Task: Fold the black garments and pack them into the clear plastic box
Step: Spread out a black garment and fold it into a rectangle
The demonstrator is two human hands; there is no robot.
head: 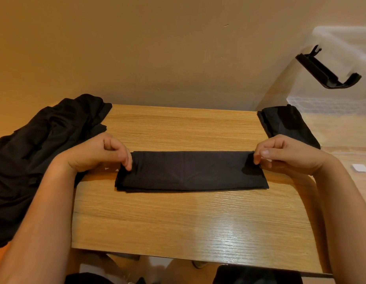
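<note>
A black garment [190, 171] lies folded into a long flat strip across the middle of the wooden table [178, 222]. My left hand [100, 152] pinches its left end between thumb and fingers. My right hand [284, 152] pinches the right end the same way. A heap of unfolded black garments [40, 148] covers the table's left side. A folded black garment [286, 124] lies inside the clear plastic box [332, 99] at the right, seen through its wall.
The box has a black latch handle [325, 68] on its near side. A beige wall stands right behind the table. A small white piece [360, 168] lies at the far right. The table's near edge runs below my forearms.
</note>
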